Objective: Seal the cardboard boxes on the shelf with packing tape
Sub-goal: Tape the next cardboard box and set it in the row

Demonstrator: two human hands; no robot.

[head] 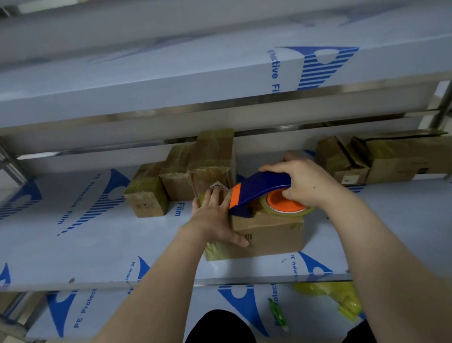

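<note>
Box (266, 234) under both hands, left hand (213, 218) flat, right hand (305, 182) gripping dispenser (260, 190) (blue).

Stockroom: steel shelving (73, 250), taped boxes (210, 167)

So on the middle shelf (72, 245) one box (269, 237) sits near the front edge, about centre, with the tape dispenser (261, 192) on top. The left hand (213, 218) rests on the box's left side and the right hand (305, 182) holds the dispenser from the right. Just behind it to the left there's a cluster of boxes (185, 173) packed together, another bunch of boxes (398, 160) sits far right, and some crumpled plastic (340, 296) lies to the right on the lower shelf (178, 309).
</note>
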